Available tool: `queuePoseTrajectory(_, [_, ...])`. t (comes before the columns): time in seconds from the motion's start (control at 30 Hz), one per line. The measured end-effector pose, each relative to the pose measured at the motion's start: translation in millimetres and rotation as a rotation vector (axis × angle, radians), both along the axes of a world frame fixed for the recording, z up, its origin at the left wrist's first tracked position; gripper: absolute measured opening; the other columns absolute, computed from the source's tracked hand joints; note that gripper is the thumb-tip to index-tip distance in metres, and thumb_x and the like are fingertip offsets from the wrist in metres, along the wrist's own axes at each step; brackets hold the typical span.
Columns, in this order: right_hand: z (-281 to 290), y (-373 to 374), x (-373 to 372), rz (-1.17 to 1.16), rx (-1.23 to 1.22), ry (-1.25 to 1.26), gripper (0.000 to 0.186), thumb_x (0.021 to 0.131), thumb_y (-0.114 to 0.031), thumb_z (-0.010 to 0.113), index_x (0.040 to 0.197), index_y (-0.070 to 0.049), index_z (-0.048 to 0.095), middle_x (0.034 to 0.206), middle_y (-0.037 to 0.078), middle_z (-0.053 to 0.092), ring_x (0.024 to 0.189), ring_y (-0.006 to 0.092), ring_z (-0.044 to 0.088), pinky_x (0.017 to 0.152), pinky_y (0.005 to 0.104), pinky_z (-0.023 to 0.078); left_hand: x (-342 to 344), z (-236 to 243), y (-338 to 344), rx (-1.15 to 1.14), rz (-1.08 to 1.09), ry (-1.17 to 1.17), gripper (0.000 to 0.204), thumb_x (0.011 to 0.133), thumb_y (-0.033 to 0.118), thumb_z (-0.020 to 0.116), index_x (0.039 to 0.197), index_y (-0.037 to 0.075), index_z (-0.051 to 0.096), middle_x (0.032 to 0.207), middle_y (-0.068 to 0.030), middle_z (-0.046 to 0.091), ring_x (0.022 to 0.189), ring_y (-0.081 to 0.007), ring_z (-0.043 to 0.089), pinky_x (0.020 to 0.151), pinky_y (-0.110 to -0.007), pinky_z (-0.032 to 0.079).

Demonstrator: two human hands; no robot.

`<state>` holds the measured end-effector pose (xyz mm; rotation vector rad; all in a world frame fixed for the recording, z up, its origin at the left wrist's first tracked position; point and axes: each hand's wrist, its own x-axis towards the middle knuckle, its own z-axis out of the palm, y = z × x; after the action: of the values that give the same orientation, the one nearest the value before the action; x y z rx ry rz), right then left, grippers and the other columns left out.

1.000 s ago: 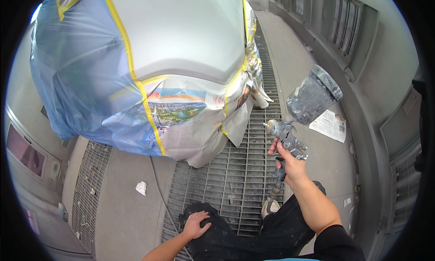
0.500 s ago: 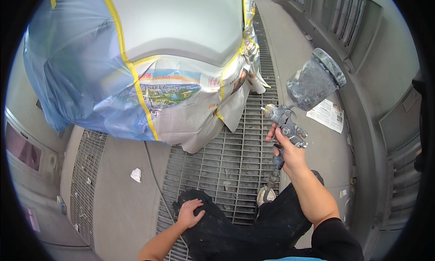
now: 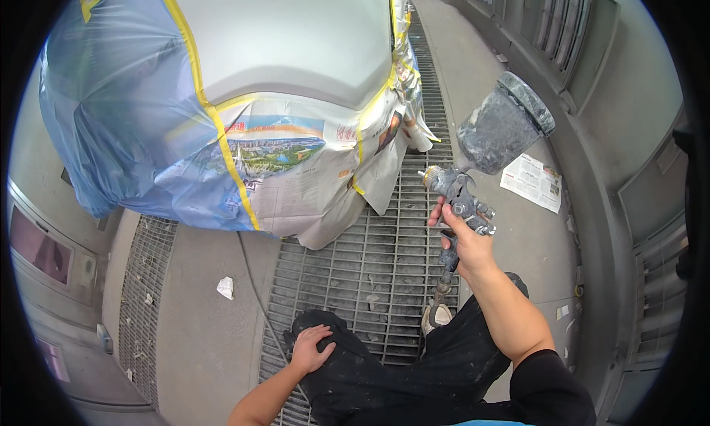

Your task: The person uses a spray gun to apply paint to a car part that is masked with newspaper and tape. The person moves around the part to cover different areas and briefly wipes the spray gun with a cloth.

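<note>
Above the floor grate's (image 3: 347,278) edge, my right hand (image 3: 472,245) is squeezing the spray gun (image 3: 458,193), hiding part of its handle. My left hand (image 3: 312,350) is lying open on my knee (image 3: 353,356). The grey panel's (image 3: 296,41) top is getting cut off.

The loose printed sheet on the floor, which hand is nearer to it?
The right hand: holding the spray gun, it is left of the sheet and lower in the picture. The left hand is farther left and lower, resting on the knee.

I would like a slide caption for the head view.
Right hand holds a spray gun near a pale panel edged with yellow tape; left hand rests on one knee.
</note>
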<state>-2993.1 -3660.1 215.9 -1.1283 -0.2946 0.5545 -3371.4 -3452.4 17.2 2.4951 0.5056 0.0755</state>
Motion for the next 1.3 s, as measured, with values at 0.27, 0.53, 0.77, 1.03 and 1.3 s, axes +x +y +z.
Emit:
queuePoseTrajectory(0.27, [0,3,-2,0.013,0.002,0.010,0.023,0.098,-0.025,0.067,0.116,-0.010,0.063,0.095,0.001,0.068,0.090,0.0096,0.064,0.055,0.0225,0.040,-1,2,0,-0.007,-0.002,0.000,0.035,0.085,0.029,0.074,0.112,0.007,0.072,0.129,-0.0102,0.068,0.131,-0.0286,0.056,0.113,-0.045,0.038])
queuePoseTrajectory(0.53, [1,1,-3,0.020,0.000,0.009,0.023,0.097,-0.024,0.069,0.115,-0.010,0.064,0.095,0.001,0.068,0.090,0.0096,0.064,0.054,0.0226,0.040,-2,0,1,-0.013,0.016,-0.015,0.033,0.085,0.028,0.074,0.111,0.008,0.073,0.126,-0.0099,0.070,0.129,-0.0297,0.057,0.111,-0.045,0.040])
queuePoseTrajectory(0.77, [-8,10,1,-0.102,-0.036,-0.095,0.022,0.098,-0.021,0.069,0.114,-0.007,0.065,0.093,0.002,0.070,0.085,0.0085,0.064,0.054,0.0223,0.042,98,70,-38,-0.492,-0.019,-0.142,0.021,0.097,0.014,0.064,0.114,0.003,0.073,0.115,-0.0103,0.073,0.108,-0.0229,0.070,0.092,-0.036,0.054])
queuePoseTrajectory(1.03, [-46,24,14,-0.418,-0.228,-0.788,0.016,0.093,-0.009,0.072,0.105,0.000,0.066,0.092,0.006,0.071,0.083,0.0147,0.066,0.075,0.0274,0.051,264,186,-171,-1.860,-0.065,-0.281,0.041,0.109,0.030,0.046,0.131,-0.002,0.061,0.123,-0.0156,0.069,0.096,-0.0163,0.070,0.085,-0.026,0.052])
queuePoseTrajectory(1.3, [-60,23,19,-0.472,-0.231,-1.032,0.014,0.093,-0.009,0.071,0.103,0.000,0.067,0.091,0.006,0.071,0.079,0.0133,0.064,0.072,0.0265,0.049,272,182,-179,-1.839,0.334,-0.569,0.021,0.104,0.021,0.058,0.100,0.004,0.069,0.090,-0.0034,0.072,0.080,-0.0090,0.068,0.070,-0.024,0.048])
